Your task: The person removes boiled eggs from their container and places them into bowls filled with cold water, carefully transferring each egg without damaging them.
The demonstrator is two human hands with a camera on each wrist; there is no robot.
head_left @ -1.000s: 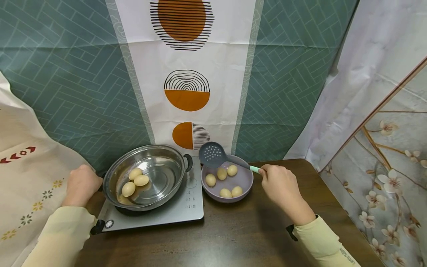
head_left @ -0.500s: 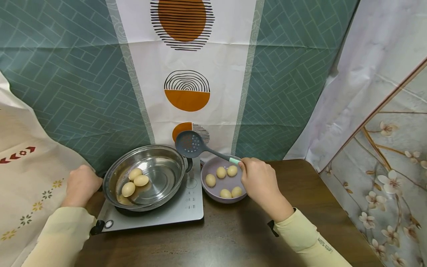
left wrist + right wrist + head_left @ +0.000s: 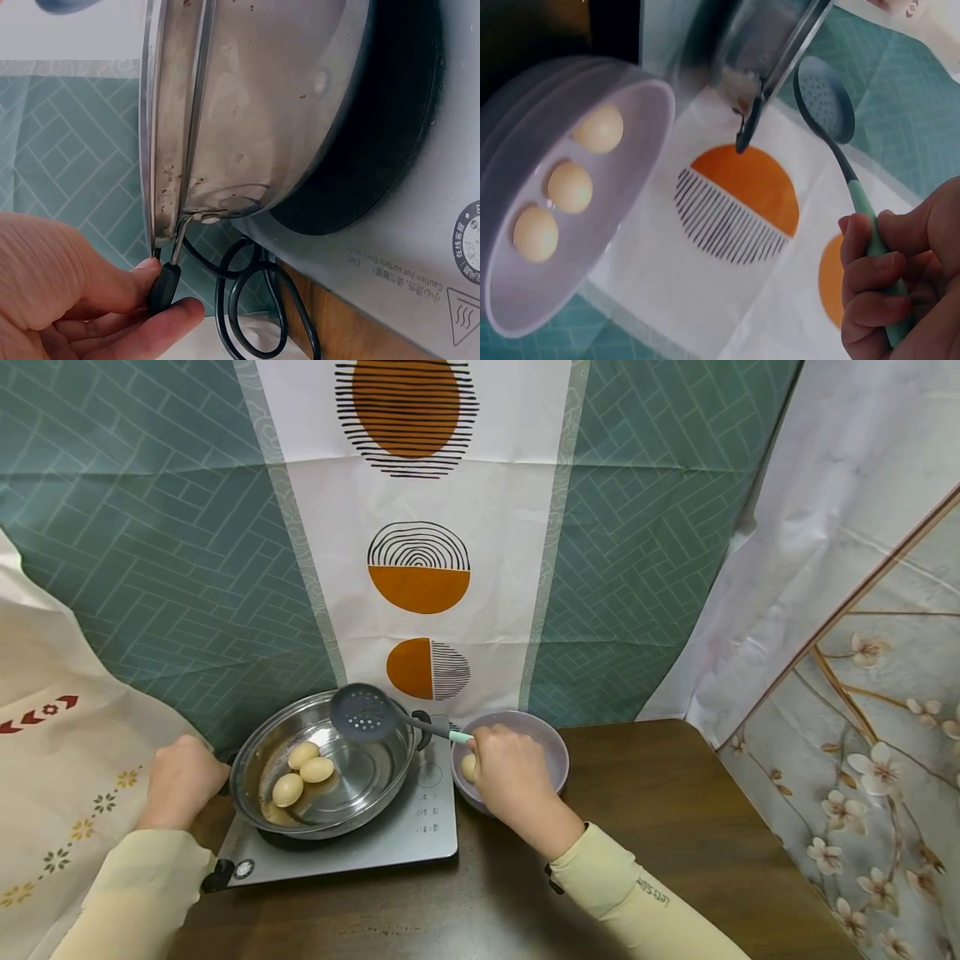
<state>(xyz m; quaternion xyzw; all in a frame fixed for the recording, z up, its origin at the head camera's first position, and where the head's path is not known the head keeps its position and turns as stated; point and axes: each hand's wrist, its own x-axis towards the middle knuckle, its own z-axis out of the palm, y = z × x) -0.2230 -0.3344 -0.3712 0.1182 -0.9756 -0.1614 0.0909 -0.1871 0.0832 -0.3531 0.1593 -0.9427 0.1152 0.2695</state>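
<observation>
Eggs [image 3: 317,769] lie in the pan [image 3: 371,781] on the cooktop [image 3: 433,843]; bowl [image 3: 557,756] right.

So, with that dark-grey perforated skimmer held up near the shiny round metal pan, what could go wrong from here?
The skimmer, gripped by its mint-green handle in the right hand, might bump the three cream-coloured oval eggs loose in the pan if lowered.

The left hand pinches the pan's small black handle; a tug could shift the pan on the flat silver hob.

That hob is printed "Caution hot surface"; touching it might burn, if it's on.
</observation>
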